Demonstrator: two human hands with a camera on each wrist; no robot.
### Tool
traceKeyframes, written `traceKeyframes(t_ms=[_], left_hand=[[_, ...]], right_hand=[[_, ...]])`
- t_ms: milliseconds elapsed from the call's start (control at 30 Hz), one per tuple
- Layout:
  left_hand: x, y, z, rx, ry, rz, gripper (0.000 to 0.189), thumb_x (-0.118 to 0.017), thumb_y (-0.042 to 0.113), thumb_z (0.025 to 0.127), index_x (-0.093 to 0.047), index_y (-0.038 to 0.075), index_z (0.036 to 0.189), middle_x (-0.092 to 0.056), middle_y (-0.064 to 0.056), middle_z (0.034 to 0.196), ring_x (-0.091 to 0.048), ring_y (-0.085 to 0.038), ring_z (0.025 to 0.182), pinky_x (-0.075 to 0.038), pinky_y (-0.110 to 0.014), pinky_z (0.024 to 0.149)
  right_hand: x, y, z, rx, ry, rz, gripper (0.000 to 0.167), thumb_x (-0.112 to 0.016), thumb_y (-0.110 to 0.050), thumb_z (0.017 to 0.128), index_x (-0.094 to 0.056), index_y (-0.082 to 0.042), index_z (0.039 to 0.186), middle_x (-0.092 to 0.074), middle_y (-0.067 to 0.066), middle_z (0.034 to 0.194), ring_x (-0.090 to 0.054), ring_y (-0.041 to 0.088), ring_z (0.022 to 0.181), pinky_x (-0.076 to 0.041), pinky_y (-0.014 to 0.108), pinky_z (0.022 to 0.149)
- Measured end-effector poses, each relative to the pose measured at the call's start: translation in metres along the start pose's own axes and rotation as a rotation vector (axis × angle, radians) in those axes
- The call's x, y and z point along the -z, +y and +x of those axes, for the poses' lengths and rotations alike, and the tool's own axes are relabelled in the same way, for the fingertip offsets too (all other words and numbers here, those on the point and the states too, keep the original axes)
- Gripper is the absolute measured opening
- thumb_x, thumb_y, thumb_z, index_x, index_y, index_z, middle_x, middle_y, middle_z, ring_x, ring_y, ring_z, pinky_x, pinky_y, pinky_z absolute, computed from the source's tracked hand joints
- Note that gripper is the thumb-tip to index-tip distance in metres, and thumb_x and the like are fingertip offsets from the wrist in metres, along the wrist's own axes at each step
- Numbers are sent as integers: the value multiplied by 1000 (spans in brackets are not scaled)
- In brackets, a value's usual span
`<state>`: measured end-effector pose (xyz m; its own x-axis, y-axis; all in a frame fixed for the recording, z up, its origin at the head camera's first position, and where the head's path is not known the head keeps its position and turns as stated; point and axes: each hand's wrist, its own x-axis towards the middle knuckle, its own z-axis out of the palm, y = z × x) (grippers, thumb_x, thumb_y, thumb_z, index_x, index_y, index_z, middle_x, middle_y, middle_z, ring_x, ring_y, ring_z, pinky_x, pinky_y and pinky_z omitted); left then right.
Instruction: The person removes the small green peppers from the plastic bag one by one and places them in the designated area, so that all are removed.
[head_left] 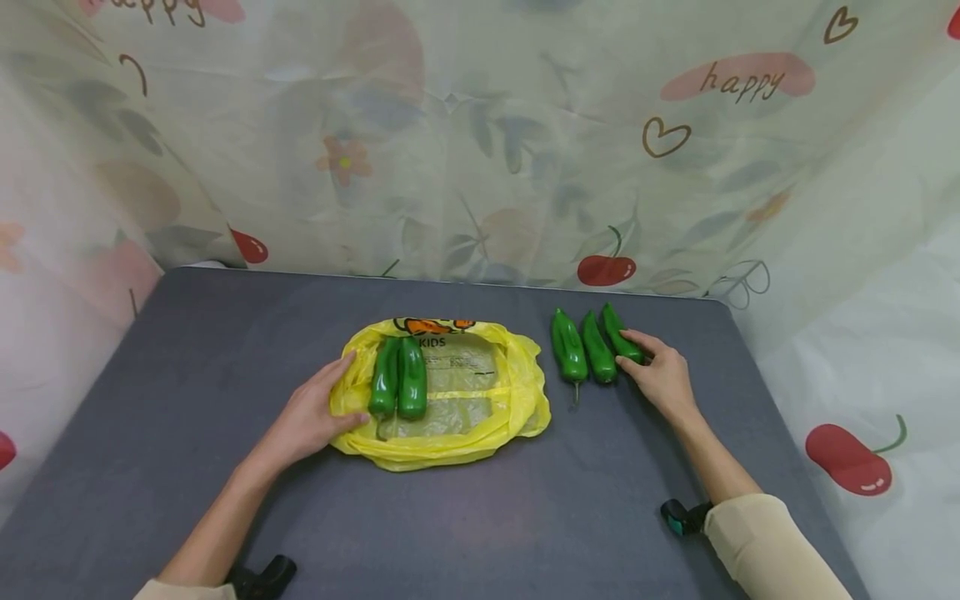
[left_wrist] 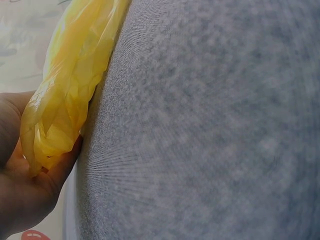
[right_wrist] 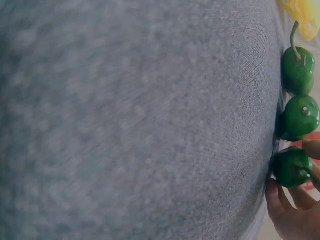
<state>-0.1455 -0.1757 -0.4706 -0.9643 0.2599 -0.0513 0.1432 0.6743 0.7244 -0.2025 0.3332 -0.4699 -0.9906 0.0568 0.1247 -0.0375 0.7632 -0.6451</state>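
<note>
A yellow plastic bag (head_left: 517, 375) lies on the table with its mouth spread open and its rim rolled down. Two green peppers (head_left: 412, 379) rest side by side inside its left part. My left hand (head_left: 311, 412) grips the bag's left end, thumb and fingers around the rim; the left wrist view shows the yellow plastic (left_wrist: 65, 105) between them. To the right of the bag, three more green peppers lie in a row. My right hand (head_left: 663, 379) holds the rightmost green pepper (head_left: 617, 329) by its near end, with fingers on both sides of it in the right wrist view.
The left pepper (head_left: 570, 350) and middle pepper (head_left: 598, 350) of the row lie close beside the held one. A dark grey cloth (head_left: 450, 533) covers the table. Behind it hangs a printed curtain (head_left: 450, 167), with more printed fabric at both sides.
</note>
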Motion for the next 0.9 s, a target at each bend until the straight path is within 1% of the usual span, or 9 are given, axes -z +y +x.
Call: traceKeyframes(t_ms=[167, 400, 533, 733, 833, 900], left_hand=[[0, 0, 0, 0, 1, 0, 92, -80, 18, 84, -26, 3, 157, -29, -30, 155, -29, -48, 141, -27, -64, 109], [0, 0, 1, 0, -4, -4, 92, -80, 19, 85, -25, 3, 157, -29, -30, 155, -28, -49, 141, -27, -64, 109], [0, -1, 2, 1, -5, -4, 92, -80, 19, 85, -25, 3, 157, -29, -30, 155, -29, -49, 140, -27, -64, 109], [0, -1, 2, -3, -6, -2, 92, -80, 20, 84, -25, 3, 157, -29, -30, 155, -30, -49, 140, -27, -64, 109], [0, -1, 2, -4, -6, 1, 92, -80, 20, 84, -25, 3, 157, -29, -30, 154, -29, -49, 140, -27, -65, 108], [0, -1, 2, -5, -6, 4, 93, -80, 20, 84, -25, 3, 157, -29, -30, 155, -29, -49, 140, -27, -65, 108]], right_hand=[[0, 1, -2, 0, -16, 6, 44, -66, -18, 96, -60, -8, 138, -54, 19, 142, -54, 37, 126, -48, 51, 96], [0, 0, -4, 3, -26, 42, 44, -63, -22, 99, -58, -8, 140, -52, 18, 145, -53, 37, 127, -47, 52, 98], [1, 0, -6, 16, -15, 53, 43, -64, -20, 98, -59, -8, 139, -52, 17, 145, -54, 37, 126, -47, 51, 98], [3, 1, -10, 62, 3, 73, 44, -67, -20, 96, -60, -6, 137, -51, 16, 146, -55, 37, 125, -49, 50, 96], [4, 3, -12, 84, 0, 66, 46, -70, -23, 94, -61, -7, 136, -50, 14, 147, -55, 37, 126, -49, 51, 94], [4, 4, -13, 97, -18, 62, 48, -72, -25, 93, -61, -8, 137, -48, 13, 149, -53, 37, 128, -48, 52, 94]])
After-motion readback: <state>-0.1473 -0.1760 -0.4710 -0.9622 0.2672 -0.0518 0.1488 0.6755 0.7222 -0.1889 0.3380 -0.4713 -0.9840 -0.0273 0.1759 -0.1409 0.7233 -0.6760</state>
